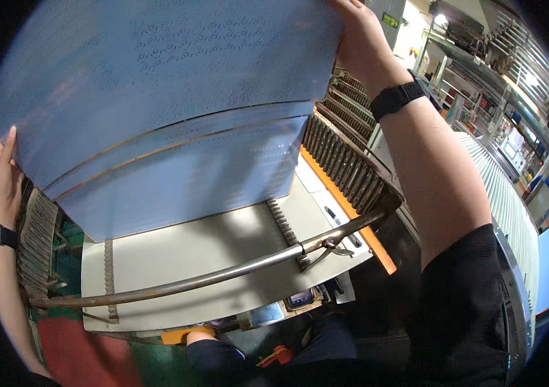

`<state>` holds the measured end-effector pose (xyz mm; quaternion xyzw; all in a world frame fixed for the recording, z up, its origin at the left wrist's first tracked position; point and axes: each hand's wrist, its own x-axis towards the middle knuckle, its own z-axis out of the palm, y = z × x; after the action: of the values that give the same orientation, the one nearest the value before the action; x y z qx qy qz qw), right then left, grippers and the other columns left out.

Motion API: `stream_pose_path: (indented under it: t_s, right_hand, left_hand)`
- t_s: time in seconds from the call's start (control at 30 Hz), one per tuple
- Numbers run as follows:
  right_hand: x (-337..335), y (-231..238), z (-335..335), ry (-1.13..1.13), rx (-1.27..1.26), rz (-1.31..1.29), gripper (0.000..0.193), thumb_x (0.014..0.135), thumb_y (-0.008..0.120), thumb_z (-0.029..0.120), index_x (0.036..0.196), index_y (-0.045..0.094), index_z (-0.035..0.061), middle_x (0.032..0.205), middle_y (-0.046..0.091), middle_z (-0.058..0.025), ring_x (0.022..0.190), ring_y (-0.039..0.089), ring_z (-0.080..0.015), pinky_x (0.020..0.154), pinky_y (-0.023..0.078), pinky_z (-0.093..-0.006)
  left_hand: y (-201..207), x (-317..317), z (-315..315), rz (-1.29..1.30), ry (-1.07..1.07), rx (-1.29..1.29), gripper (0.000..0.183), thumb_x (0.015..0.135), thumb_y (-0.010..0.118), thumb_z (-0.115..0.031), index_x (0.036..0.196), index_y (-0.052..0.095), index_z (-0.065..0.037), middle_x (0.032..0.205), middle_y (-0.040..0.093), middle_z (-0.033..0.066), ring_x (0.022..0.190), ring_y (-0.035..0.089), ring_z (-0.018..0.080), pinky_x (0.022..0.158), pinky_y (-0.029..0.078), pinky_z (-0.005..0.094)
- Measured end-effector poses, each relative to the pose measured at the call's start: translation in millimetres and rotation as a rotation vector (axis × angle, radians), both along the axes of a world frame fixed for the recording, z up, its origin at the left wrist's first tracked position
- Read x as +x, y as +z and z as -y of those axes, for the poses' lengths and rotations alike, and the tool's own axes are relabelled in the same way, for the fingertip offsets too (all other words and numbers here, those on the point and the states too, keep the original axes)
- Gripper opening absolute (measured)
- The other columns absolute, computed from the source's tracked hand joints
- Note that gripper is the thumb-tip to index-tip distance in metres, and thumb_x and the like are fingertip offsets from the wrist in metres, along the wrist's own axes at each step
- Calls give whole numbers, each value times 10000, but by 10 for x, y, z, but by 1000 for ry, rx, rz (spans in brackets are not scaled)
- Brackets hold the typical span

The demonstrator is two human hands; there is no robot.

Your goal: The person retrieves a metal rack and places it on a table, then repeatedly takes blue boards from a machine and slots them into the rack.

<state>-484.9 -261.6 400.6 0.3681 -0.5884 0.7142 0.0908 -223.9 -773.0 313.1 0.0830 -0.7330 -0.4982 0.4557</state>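
Tilted up in front of me is a large, thin blue panel [177, 71] with rows of small dark marks on its upper face. My left hand [6, 184] grips its left edge, fingertips showing at the side. At the upper right, my right hand [363, 42] is closed on the opposite edge; its fingertips are cut off by the picture's rim. Below and behind that panel more blue panels [216, 177] stand in a slotted rack. Comb-like slots [339, 171] line the rack's right side, and similar slots [37, 235] show near my left wrist.
A curved metal bar [190, 282] with a wing clamp crosses the near side of the rack. Under it lies a pale board [177, 258] with toothed strips. An orange strip [345, 209] and pens [352, 238] lie to the right. Beyond my right arm runs a row of pale slats [500, 187].
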Motion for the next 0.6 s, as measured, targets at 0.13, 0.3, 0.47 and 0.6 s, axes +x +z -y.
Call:
stream_pose_path:
  t_s: [0.13, 0.3, 0.47, 0.6]
  right_hand:
    - [-269, -345, -78, 43, -64, -135, 493, 904, 696, 292, 1204, 564, -77, 1093, 652, -171, 977, 634, -225, 868, 507, -352]
    - [-356, -525, -116, -8, -86, -31, 445, 896, 702, 290, 1139, 571, -60, 1026, 656, -127, 897, 646, -211, 819, 513, -344]
    - [-435, -570, -115, -31, -63, -15, 430, 904, 682, 336, 1123, 585, -21, 992, 651, -96, 845, 627, -194, 784, 504, -333]
    - [-333, -627, -17, 45, 24, 56, 435, 926, 628, 394, 1129, 592, 10, 1023, 634, -106, 933, 589, -191, 802, 482, -356]
  left_hand:
    - [-28, -9, 3, -8, 104, -71, 518, 975, 582, -420, 1331, 481, -57, 1325, 531, 53, 1216, 509, 163, 1024, 402, 343]
    - [-51, -109, -90, -32, 419, -330, 512, 974, 578, -423, 1302, 482, -41, 1283, 538, 65, 1203, 513, 173, 1021, 399, 326]
    - [73, -57, -338, -33, 356, -425, 493, 975, 579, -401, 1281, 476, -28, 1247, 552, 89, 1171, 526, 183, 1004, 418, 337]
    - [140, 219, -186, -28, 181, -280, 412, 965, 608, -315, 1218, 474, -19, 1206, 550, 102, 1102, 535, 182, 987, 425, 349]
